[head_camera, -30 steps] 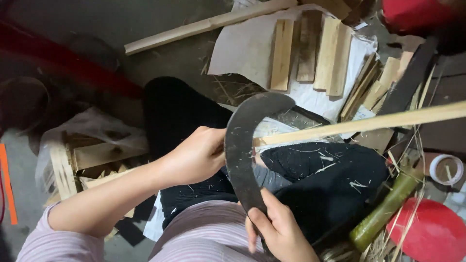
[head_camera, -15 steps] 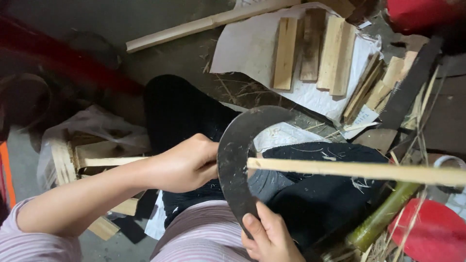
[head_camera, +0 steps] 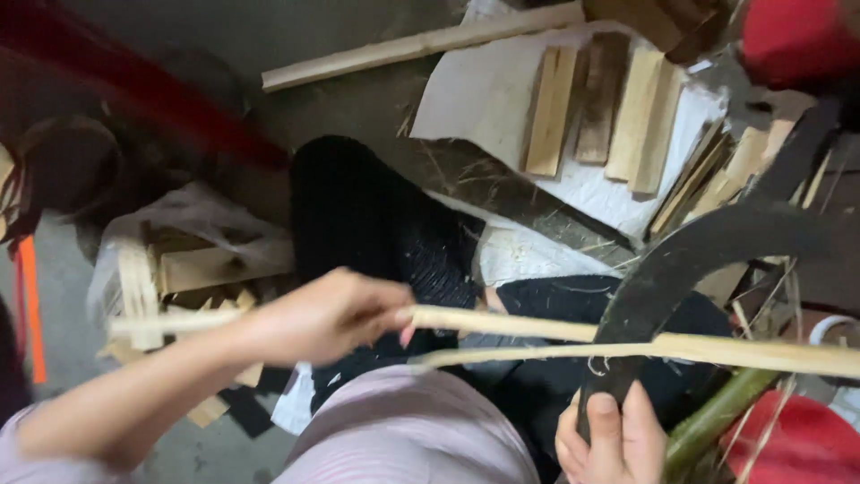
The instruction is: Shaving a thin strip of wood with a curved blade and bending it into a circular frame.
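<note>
My left hand (head_camera: pixel 327 314) has drawn the bamboo strip (head_camera: pixel 537 324) leftward, splitting it; my right hand (head_camera: pixel 609 439) grips the curved blade (head_camera: pixel 681 260).

Packages: one clear plastic bag (head_camera: pixel 193 224) on the floor at left, crumpled, translucent whitish, holding pale split wood pieces (head_camera: pixel 210 267). White paper sheet (head_camera: pixel 502 90) lies flat at upper centre under wood blocks; unprinted as far as visible. Labels, signs, screens: none seen.
</note>
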